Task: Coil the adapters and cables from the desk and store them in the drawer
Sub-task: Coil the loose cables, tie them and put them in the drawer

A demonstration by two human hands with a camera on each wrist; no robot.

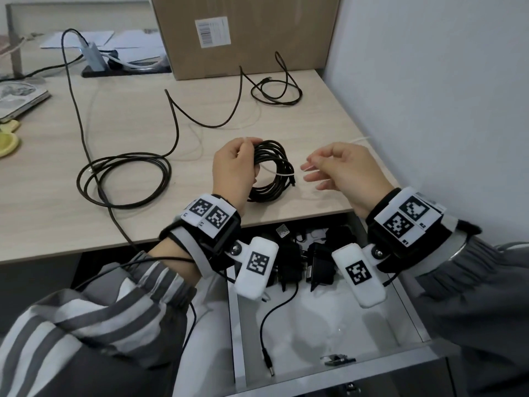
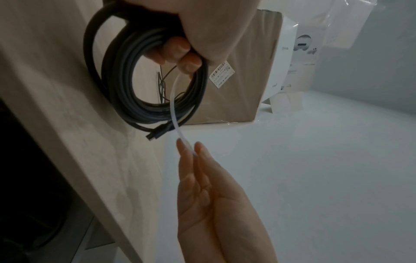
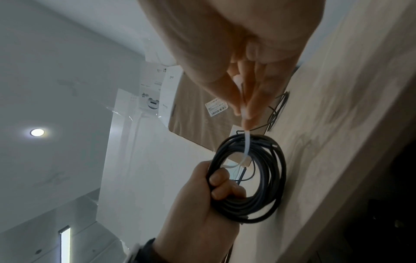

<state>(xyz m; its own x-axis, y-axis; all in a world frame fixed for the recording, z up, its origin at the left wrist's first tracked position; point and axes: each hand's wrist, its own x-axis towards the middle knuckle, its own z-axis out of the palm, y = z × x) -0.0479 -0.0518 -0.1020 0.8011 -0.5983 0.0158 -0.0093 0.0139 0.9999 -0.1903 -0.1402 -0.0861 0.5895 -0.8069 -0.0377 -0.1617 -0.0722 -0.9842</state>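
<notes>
My left hand (image 1: pixel 233 167) grips a tight coil of black cable (image 1: pixel 274 170), held upright on the desk's front edge; the coil (image 2: pixel 144 85) shows in the left wrist view and the coil (image 3: pixel 252 178) in the right wrist view. A thin white tie (image 2: pixel 174 106) runs through the coil's ring. My right hand (image 1: pixel 329 167) pinches the tie's free end (image 3: pixel 246 135) between thumb and fingertips, just right of the coil. Below the hands the drawer (image 1: pixel 412 316) stands pulled out, holding black adapters (image 1: pixel 317 265) and a loose plug lead (image 1: pixel 266 333).
A long black cable (image 1: pixel 126 179) loops loosely on the desk (image 1: pixel 57 213) to the left and trails off the front edge. Another small black loop (image 1: pixel 276 93) lies before a cardboard box (image 1: pixel 246 35) at the back. A wall stands close on the right.
</notes>
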